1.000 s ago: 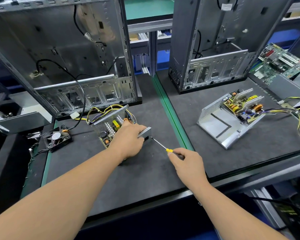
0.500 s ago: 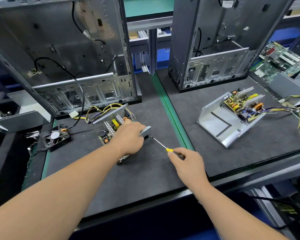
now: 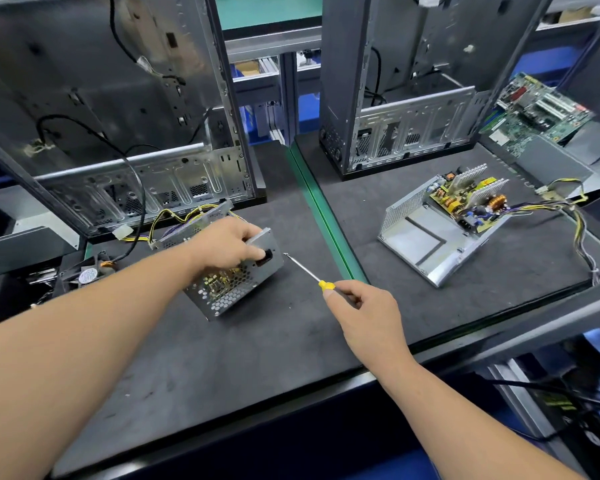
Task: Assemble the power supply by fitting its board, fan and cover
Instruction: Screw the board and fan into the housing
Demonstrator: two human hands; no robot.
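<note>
Hands [image 3: 229, 244] work over dark bench mat [image 3: 222, 341] between computer cases [image 3: 118, 116]

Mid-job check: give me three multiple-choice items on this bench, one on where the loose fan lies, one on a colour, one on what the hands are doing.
1. Where does the loose fan lie?
A. left of the held power supply
B. inside the right computer case
C. on the green strip

2. What colour is the collar on the screwdriver?
A. red
B. yellow
C. blue

3. How is the screwdriver held?
A. lying free on the mat
B. in the left hand
C. in the right hand

Answers: A, the fan sits at the mat's left edge; B, a yellow band shows above the fingers; C, the right hand grips it while the left hand grips the power supply.
</note>
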